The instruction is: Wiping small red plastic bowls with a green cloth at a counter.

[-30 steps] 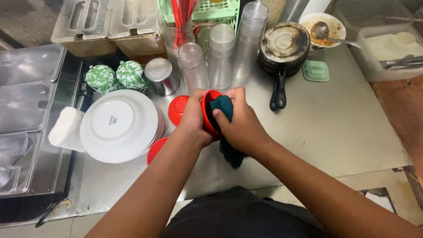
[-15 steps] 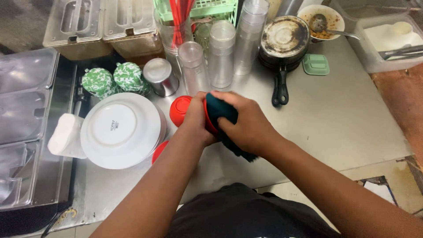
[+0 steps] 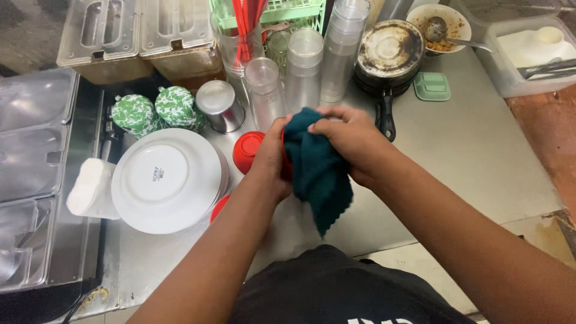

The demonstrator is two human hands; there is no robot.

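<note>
At centre frame, over a steel counter (image 3: 480,156): left hand (image 3: 271,157) closed around a small red dish (image 3: 287,161), fingers curled behind it, only a sliver of rim visible. Right hand (image 3: 354,141) clamped on a dark teal cloth (image 3: 317,171), thumb and fingers pinching its top edge and pressing it against the dish, loose end hanging toward lower centre. Just left of the hands, a second red dish (image 3: 247,151) upside down on the counter. Further left, a stack of white plates (image 3: 165,180), face down. Upper centre, clear plastic tumblers (image 3: 303,69) stacked upside down; upper right of these, a blackened skillet (image 3: 389,51).
</note>
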